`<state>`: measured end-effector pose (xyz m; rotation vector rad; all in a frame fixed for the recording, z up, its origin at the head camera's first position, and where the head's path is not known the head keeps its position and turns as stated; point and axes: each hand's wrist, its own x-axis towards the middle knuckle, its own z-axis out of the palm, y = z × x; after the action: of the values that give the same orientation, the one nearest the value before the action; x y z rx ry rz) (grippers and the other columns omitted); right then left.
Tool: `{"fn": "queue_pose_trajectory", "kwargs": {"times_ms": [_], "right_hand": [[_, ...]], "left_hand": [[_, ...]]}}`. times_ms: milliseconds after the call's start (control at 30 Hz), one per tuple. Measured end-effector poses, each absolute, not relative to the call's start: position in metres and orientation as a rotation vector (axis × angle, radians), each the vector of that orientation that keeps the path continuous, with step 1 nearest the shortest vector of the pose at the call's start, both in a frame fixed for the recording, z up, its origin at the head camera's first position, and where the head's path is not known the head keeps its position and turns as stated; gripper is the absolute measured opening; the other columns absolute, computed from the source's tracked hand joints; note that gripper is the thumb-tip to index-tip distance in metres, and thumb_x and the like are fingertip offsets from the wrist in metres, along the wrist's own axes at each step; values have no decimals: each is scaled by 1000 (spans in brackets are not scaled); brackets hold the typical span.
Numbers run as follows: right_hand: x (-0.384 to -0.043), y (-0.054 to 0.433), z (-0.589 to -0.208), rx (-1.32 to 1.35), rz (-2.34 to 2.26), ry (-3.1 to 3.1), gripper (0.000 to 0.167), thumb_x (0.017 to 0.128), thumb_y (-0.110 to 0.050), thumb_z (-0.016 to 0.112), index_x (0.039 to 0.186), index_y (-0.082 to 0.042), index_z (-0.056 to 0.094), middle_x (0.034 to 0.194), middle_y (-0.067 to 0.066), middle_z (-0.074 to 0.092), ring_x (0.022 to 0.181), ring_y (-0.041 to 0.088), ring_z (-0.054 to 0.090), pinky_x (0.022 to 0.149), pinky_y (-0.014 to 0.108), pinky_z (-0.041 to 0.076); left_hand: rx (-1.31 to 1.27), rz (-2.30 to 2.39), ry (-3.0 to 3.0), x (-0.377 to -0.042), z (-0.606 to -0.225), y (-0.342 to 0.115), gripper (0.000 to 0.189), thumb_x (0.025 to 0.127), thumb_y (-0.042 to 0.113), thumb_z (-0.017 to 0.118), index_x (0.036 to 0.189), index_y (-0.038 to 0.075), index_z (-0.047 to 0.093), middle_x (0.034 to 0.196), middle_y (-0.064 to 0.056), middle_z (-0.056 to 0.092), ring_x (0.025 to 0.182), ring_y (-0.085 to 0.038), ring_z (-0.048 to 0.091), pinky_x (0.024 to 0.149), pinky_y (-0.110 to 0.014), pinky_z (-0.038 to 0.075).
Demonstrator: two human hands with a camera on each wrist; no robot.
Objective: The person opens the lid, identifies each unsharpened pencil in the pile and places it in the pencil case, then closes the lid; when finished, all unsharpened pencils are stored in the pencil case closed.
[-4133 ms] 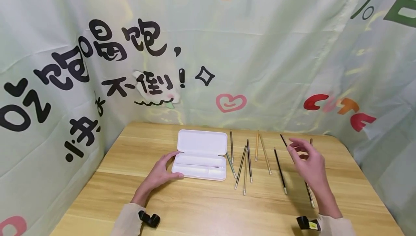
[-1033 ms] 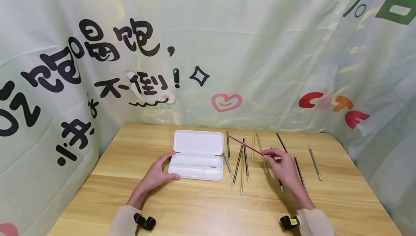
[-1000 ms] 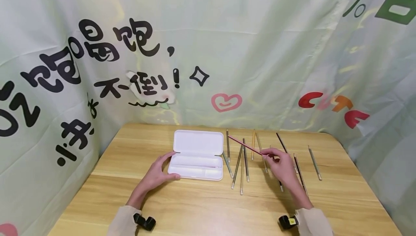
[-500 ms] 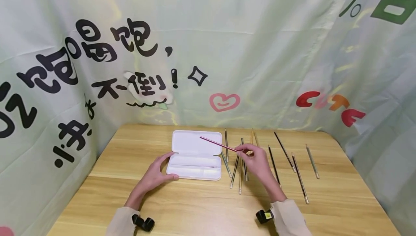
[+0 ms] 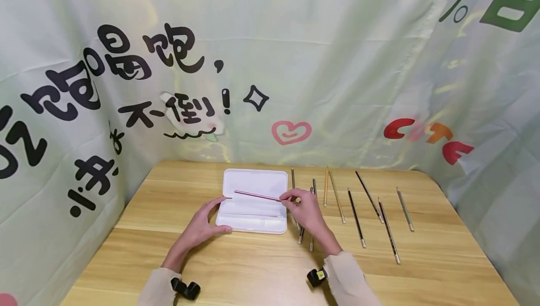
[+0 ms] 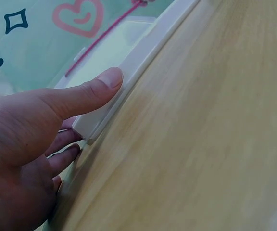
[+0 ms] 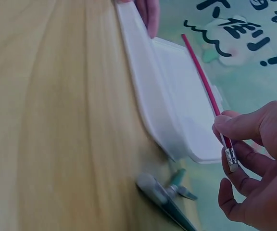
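A white pencil case (image 5: 255,182) lies with its lid raised back on the table. My left hand (image 5: 202,226) holds its left end, thumb (image 6: 97,86) on the front edge and fingers at the side. A thin line crosses the case's lower tray; whether it is a pencil or a ridge I cannot tell. Between thumb and fingers, my right hand (image 5: 305,210) pinches a dark pink pencil (image 5: 255,195) near its eraser end (image 7: 231,161). The pencil points left above the case, near the hinge. Part of the right-hand fingers is hidden in the head view.
Several pencils lie right of the case, some partly behind my right hand. Farther right are a black pencil (image 5: 356,219), another dark pencil (image 5: 389,231) and a grey-green pencil (image 5: 405,209). A printed cloth (image 5: 337,85) hangs behind the wooden table (image 5: 261,268).
My right hand has picked up the pink pencil from the right and carried it left over the case. A grey-green pencil is now visible at far right. The left hand keeps its hold.
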<state>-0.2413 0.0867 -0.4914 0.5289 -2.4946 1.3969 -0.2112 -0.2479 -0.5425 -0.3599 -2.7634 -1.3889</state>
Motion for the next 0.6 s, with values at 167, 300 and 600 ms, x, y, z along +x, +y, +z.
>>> {"fn": "queue_pose_trajectory", "kwargs": {"times_ms": [167, 300, 600], "right_hand": [[-243, 72, -499, 580, 1361, -2543, 16, 86, 5, 79, 88, -11, 79, 81, -2, 72, 75, 12, 62, 64, 24, 51], [-242, 60, -504, 602, 1350, -2614, 13, 87, 4, 77, 90, -9, 79, 83, 0, 73, 76, 11, 65, 67, 25, 53], [-242, 43, -508, 626, 1196, -2635, 11, 84, 1, 82, 87, -9, 81, 81, -1, 76, 76, 12, 69, 73, 31, 55]], "left_hand": [[-368, -1389, -2765, -210, -541, -248, 95, 74, 43, 93, 154, 19, 47, 156, -17, 44, 140, -45, 40, 109, -69, 32], [-362, -1389, -2767, -210, -540, -248, 95, 74, 43, 93, 154, 19, 47, 156, -18, 44, 140, -46, 39, 109, -70, 32], [-379, -1388, -2760, -210, -539, -249, 95, 74, 42, 93, 154, 18, 47, 156, -18, 44, 141, -47, 38, 108, -71, 32]]}}
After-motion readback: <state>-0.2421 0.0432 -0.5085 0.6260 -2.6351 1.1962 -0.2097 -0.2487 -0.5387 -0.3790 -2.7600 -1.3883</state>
